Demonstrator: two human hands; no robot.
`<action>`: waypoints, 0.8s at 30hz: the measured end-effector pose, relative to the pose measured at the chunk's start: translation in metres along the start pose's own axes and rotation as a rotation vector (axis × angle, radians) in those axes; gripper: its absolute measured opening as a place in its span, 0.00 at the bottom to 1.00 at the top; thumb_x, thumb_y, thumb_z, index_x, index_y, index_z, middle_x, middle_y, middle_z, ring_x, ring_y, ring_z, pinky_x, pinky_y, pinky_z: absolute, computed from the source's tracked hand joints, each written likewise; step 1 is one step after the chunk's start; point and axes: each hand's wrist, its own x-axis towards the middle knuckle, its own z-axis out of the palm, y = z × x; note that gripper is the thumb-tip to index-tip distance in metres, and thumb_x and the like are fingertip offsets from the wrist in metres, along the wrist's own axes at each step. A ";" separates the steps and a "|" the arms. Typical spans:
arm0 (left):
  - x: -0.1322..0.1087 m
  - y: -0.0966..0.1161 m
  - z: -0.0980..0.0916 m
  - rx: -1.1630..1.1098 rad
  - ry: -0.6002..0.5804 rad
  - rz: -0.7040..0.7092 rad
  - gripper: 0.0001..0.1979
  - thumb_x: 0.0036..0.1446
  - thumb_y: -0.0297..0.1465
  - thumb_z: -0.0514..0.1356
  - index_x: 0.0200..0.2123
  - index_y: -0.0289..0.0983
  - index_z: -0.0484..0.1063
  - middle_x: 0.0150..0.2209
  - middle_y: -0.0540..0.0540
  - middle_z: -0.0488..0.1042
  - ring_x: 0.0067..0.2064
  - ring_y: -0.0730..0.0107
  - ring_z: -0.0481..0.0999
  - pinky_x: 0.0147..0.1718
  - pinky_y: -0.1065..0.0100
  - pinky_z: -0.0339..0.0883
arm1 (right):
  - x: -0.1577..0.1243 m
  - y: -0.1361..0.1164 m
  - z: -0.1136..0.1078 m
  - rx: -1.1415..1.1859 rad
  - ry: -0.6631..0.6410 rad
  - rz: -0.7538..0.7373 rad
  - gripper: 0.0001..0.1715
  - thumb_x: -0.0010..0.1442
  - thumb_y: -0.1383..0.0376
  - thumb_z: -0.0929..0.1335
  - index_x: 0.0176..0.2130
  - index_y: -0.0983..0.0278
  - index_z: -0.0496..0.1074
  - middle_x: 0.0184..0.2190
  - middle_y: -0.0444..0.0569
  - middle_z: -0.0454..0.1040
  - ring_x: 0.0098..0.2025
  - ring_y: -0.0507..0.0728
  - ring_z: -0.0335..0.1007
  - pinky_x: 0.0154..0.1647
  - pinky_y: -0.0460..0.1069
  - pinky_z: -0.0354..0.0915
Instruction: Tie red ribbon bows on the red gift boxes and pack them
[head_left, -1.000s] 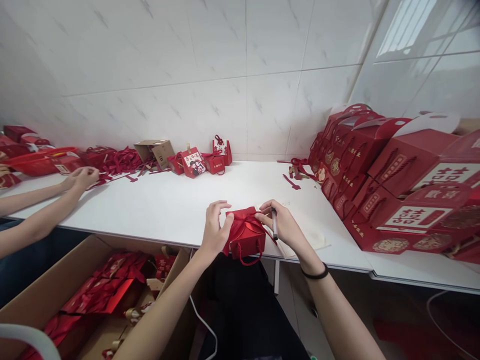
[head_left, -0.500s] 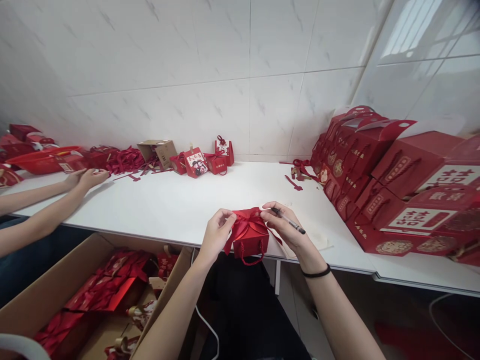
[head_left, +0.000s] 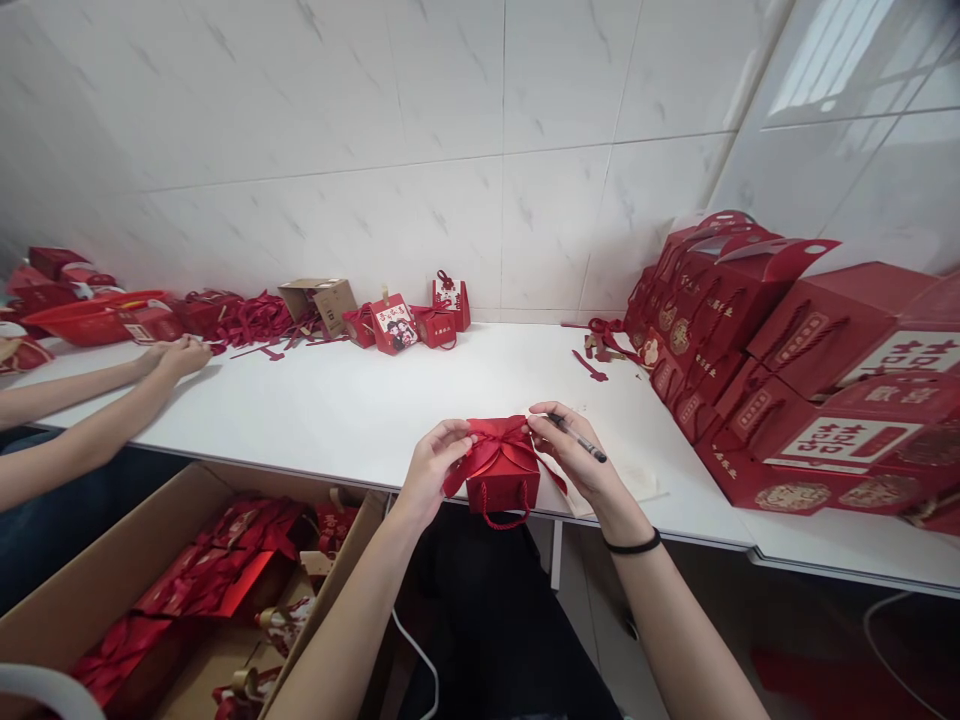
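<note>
A small red gift box (head_left: 504, 494) with a rope handle sits at the table's front edge, right before me. Across its top lies a red satin ribbon (head_left: 498, 447) tied in a bow. My left hand (head_left: 436, 460) pinches the bow's left loop between thumb and fingers. On the other side, my right hand (head_left: 568, 447) pinches the right loop. A black pen (head_left: 576, 437) is also tucked in the right hand, lying across the fingers and pointing right.
Stacked red gift boxes (head_left: 825, 400) fill the table's right. At the back stand small red boxes (head_left: 395, 325), a ribbon heap (head_left: 259, 318) and an open carton (head_left: 319, 303). A co-worker's hands (head_left: 176, 358) are at left. Below, a cardboard box (head_left: 97, 560) holds ribboned boxes.
Both hands have drawn slightly apart, and the bow's loops look pulled wider and tauter. The co-worker's hands have come closer together.
</note>
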 end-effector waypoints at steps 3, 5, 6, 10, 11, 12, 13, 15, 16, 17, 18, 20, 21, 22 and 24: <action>0.001 -0.002 -0.003 -0.041 -0.016 -0.030 0.16 0.34 0.29 0.69 0.31 0.37 0.71 0.30 0.50 0.75 0.32 0.74 0.73 0.32 0.72 0.66 | -0.001 0.000 -0.002 0.010 -0.002 0.023 0.23 0.43 0.56 0.75 0.35 0.63 0.66 0.25 0.43 0.72 0.22 0.48 0.59 0.26 0.46 0.56; 0.002 -0.002 -0.005 -0.049 -0.030 -0.046 0.17 0.34 0.29 0.69 0.32 0.37 0.71 0.30 0.50 0.75 0.31 0.73 0.73 0.31 0.72 0.66 | 0.000 -0.001 -0.002 0.053 -0.012 0.064 0.25 0.41 0.56 0.75 0.35 0.63 0.65 0.26 0.44 0.73 0.21 0.48 0.57 0.26 0.45 0.55; 0.003 -0.002 -0.005 -0.040 -0.037 -0.047 0.17 0.34 0.29 0.69 0.32 0.37 0.71 0.30 0.50 0.75 0.31 0.73 0.73 0.31 0.72 0.66 | 0.000 -0.001 -0.002 0.066 -0.020 0.068 0.25 0.41 0.56 0.75 0.35 0.63 0.65 0.26 0.45 0.73 0.20 0.47 0.55 0.25 0.45 0.54; 0.004 -0.003 -0.003 0.103 -0.027 0.030 0.15 0.38 0.35 0.68 0.30 0.36 0.71 0.30 0.49 0.74 0.32 0.71 0.73 0.33 0.70 0.66 | 0.001 -0.004 0.001 0.015 -0.043 0.012 0.22 0.45 0.55 0.73 0.35 0.64 0.65 0.25 0.44 0.72 0.20 0.47 0.53 0.23 0.45 0.51; 0.005 -0.004 -0.003 0.151 -0.017 0.062 0.15 0.39 0.36 0.67 0.30 0.36 0.70 0.31 0.49 0.74 0.33 0.71 0.73 0.34 0.70 0.66 | 0.001 -0.004 0.001 -0.021 -0.039 -0.012 0.21 0.47 0.55 0.73 0.35 0.64 0.65 0.24 0.43 0.70 0.20 0.47 0.54 0.24 0.45 0.51; 0.005 -0.005 -0.003 0.194 -0.009 0.093 0.15 0.40 0.37 0.67 0.31 0.36 0.70 0.31 0.48 0.73 0.34 0.71 0.73 0.35 0.70 0.66 | 0.000 -0.005 0.001 -0.058 -0.034 -0.035 0.21 0.47 0.55 0.72 0.35 0.64 0.65 0.22 0.42 0.69 0.21 0.48 0.55 0.25 0.45 0.52; 0.005 -0.006 -0.004 0.228 -0.004 0.118 0.16 0.40 0.38 0.66 0.31 0.36 0.70 0.32 0.48 0.73 0.35 0.70 0.73 0.35 0.69 0.66 | -0.002 -0.006 0.001 -0.095 -0.029 -0.059 0.20 0.48 0.55 0.72 0.35 0.64 0.65 0.21 0.41 0.67 0.22 0.49 0.57 0.26 0.46 0.53; 0.005 -0.008 -0.006 0.277 -0.003 0.149 0.16 0.42 0.39 0.66 0.32 0.36 0.70 0.33 0.48 0.73 0.36 0.70 0.72 0.37 0.69 0.66 | -0.005 -0.007 0.000 -0.161 -0.021 -0.092 0.20 0.49 0.55 0.72 0.36 0.64 0.65 0.21 0.40 0.66 0.24 0.50 0.59 0.28 0.46 0.55; 0.005 -0.009 -0.006 0.299 -0.006 0.156 0.15 0.43 0.39 0.65 0.33 0.36 0.70 0.33 0.48 0.73 0.36 0.70 0.72 0.37 0.69 0.66 | -0.007 -0.007 -0.001 -0.190 -0.021 -0.100 0.20 0.49 0.55 0.72 0.37 0.64 0.65 0.21 0.40 0.66 0.25 0.50 0.60 0.29 0.47 0.56; 0.004 -0.010 -0.007 0.319 -0.009 0.162 0.15 0.43 0.38 0.65 0.33 0.36 0.70 0.33 0.48 0.73 0.36 0.71 0.72 0.38 0.69 0.66 | -0.008 -0.007 -0.002 -0.217 -0.020 -0.105 0.21 0.49 0.55 0.71 0.37 0.64 0.65 0.22 0.41 0.66 0.26 0.51 0.60 0.30 0.47 0.57; 0.004 -0.011 -0.008 0.335 -0.010 0.169 0.14 0.44 0.38 0.65 0.33 0.36 0.71 0.33 0.49 0.73 0.36 0.71 0.72 0.38 0.69 0.65 | -0.010 -0.007 -0.003 -0.244 -0.015 -0.107 0.21 0.49 0.54 0.71 0.37 0.64 0.64 0.23 0.41 0.66 0.27 0.51 0.61 0.30 0.47 0.57; 0.004 -0.011 -0.007 0.346 -0.004 0.184 0.13 0.44 0.37 0.65 0.33 0.36 0.71 0.33 0.48 0.73 0.36 0.70 0.72 0.38 0.69 0.65 | -0.011 -0.007 -0.005 -0.293 0.004 -0.113 0.22 0.48 0.53 0.71 0.37 0.64 0.64 0.24 0.43 0.67 0.28 0.53 0.63 0.31 0.48 0.58; 0.004 -0.011 -0.007 0.340 0.001 0.192 0.12 0.44 0.36 0.65 0.32 0.36 0.71 0.33 0.48 0.73 0.37 0.70 0.72 0.39 0.69 0.65 | -0.011 -0.007 -0.006 -0.312 0.017 -0.119 0.22 0.48 0.53 0.72 0.36 0.64 0.64 0.24 0.43 0.68 0.28 0.53 0.63 0.31 0.49 0.59; 0.004 -0.010 -0.006 0.327 0.005 0.195 0.12 0.44 0.36 0.65 0.32 0.36 0.71 0.34 0.48 0.73 0.37 0.70 0.72 0.39 0.69 0.65 | -0.011 -0.006 -0.007 -0.323 0.026 -0.123 0.22 0.47 0.53 0.72 0.36 0.64 0.65 0.24 0.44 0.68 0.28 0.53 0.63 0.31 0.49 0.59; 0.004 -0.009 -0.005 0.278 -0.002 0.179 0.11 0.44 0.35 0.65 0.31 0.36 0.71 0.33 0.49 0.73 0.36 0.71 0.72 0.38 0.70 0.65 | -0.010 -0.005 -0.007 -0.303 0.023 -0.116 0.22 0.47 0.53 0.72 0.36 0.64 0.65 0.24 0.43 0.68 0.27 0.53 0.63 0.30 0.48 0.58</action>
